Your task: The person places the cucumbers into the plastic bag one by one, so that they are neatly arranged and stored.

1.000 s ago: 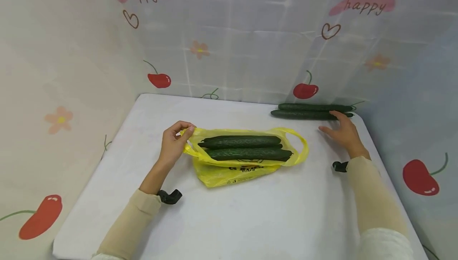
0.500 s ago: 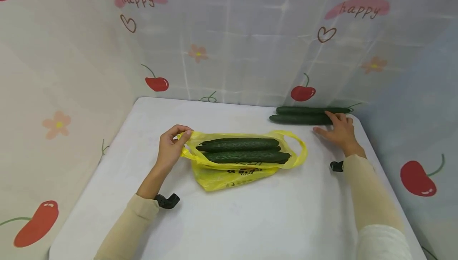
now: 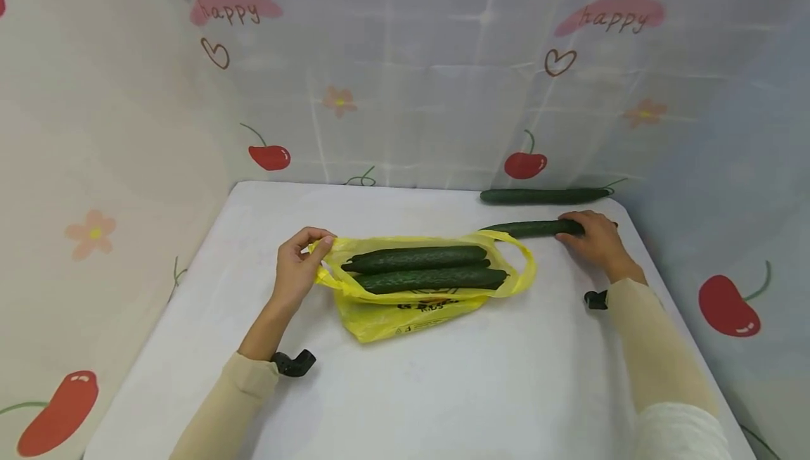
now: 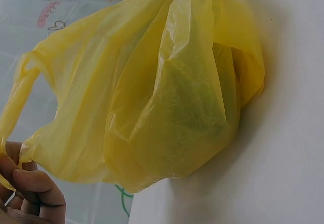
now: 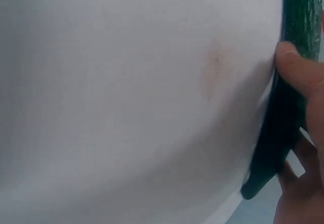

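A yellow plastic bag (image 3: 405, 319) lies in the middle of the white table with its mouth spread. Several dark green cucumbers (image 3: 430, 278) show inside it. My left hand (image 3: 299, 266) pinches the bag's left handle, which the left wrist view shows between thumb and fingers (image 4: 38, 183). At the right, my right hand (image 3: 598, 240) grips one cucumber (image 3: 538, 228) near its right end. That cucumber's left end reaches behind the bag's right handle. In the right wrist view the thumb (image 5: 293, 64) lies along the held cucumber (image 5: 283, 118).
Another cucumber (image 3: 544, 196) lies along the table's back edge, behind my right hand. A patterned curtain (image 3: 430, 108) hangs right behind the white table (image 3: 443, 390), with more sheeting at both sides.
My right hand has taken hold of the nearer of the two back cucumbers and drawn it toward the bag. The other stays at the back edge. My left hand keeps its hold on the handle.
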Motion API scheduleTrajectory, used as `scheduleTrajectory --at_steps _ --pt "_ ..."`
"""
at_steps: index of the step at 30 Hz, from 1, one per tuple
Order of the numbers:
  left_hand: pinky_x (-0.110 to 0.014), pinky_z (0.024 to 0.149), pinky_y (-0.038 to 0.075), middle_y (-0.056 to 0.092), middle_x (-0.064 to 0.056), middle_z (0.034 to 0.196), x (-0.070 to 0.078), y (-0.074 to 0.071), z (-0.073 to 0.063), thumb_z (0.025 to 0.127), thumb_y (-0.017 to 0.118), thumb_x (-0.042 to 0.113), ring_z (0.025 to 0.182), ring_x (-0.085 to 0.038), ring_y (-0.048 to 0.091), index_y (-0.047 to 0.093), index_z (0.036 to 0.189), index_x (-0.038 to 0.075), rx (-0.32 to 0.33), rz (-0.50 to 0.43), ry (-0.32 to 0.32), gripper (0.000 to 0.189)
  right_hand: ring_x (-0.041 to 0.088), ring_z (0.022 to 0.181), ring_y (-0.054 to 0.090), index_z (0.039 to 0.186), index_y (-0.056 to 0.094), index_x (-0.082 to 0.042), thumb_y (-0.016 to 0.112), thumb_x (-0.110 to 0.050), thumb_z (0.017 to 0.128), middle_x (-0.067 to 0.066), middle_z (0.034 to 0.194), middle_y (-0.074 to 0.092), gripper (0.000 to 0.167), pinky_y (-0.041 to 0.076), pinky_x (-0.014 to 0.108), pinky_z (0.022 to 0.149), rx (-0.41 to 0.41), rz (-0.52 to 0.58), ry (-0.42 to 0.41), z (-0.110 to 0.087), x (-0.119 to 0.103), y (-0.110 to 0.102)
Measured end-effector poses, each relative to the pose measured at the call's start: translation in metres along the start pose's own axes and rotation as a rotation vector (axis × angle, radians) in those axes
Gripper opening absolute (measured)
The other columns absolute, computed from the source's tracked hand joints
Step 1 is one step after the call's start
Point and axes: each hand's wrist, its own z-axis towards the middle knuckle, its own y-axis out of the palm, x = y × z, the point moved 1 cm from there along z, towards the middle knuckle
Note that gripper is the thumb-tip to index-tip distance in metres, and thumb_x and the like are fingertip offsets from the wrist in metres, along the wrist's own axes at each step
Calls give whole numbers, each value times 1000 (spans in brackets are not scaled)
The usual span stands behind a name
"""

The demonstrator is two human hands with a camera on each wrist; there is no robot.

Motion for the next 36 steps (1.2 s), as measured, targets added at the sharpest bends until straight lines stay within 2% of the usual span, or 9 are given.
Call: scheduleTrajectory --at_steps 5,8,12,20,27,31,36 --pt "-21 45 34 71 11 100 0 1 -1 105 73 30 59 -5 46 77 110 8 5 -9 0 23 59 134 49 139 63 -5 76 -23 101 34 143 58 45 35 79 113 -52 -30 0 -4 -6 -4" --pt "-20 47 36 72 12 100 0 2 -2 105 73 30 66 -5 52 77 110 7 9 -6 2 24 59 129 49 138 63 -8 77 -23 101 35 141 57 43 36 78 110 -43 -33 -6 -10 -9 -6" --pt "-20 50 37 71 14 99 0 2 -2 106 72 27 73 -5 56 76 111 5 10 -3 6 23 59 126 49 138 62 -9 77 -23 101 34 140 58 42 36 78 106 -12 -12 -9 -21 -13 -6" --pt "-21 46 35 70 12 98 4 2 -4 106 72 27 56 -5 45 77 111 7 3 -17 2 22 56 121 52 137 64 -9 77 -25 102 29 138 65 41 35 73 98 88 49 -26 -44 -21 -6" --pt "-20 49 38 71 11 101 1 2 -5 105 73 29 60 -4 48 76 111 7 1 -16 -19 23 52 123 55 139 63 -1 75 -24 103 30 135 65 44 41 72 105 139 84 -31 -57 -30 -11" --pt "-20 46 35 71 10 101 1 2 -5 106 72 28 53 -5 41 76 111 7 -5 -35 -21 22 50 126 55 142 61 -3 71 -28 106 29 138 63 45 42 73 106 140 99 -19 -65 -43 -16" --pt "-20 47 37 71 10 101 2 3 -3 106 72 28 57 -5 46 76 112 6 -2 -25 -6 23 45 123 57 142 61 -4 70 -31 107 26 135 65 45 45 70 103 178 111 -48 -71 -69 -27"
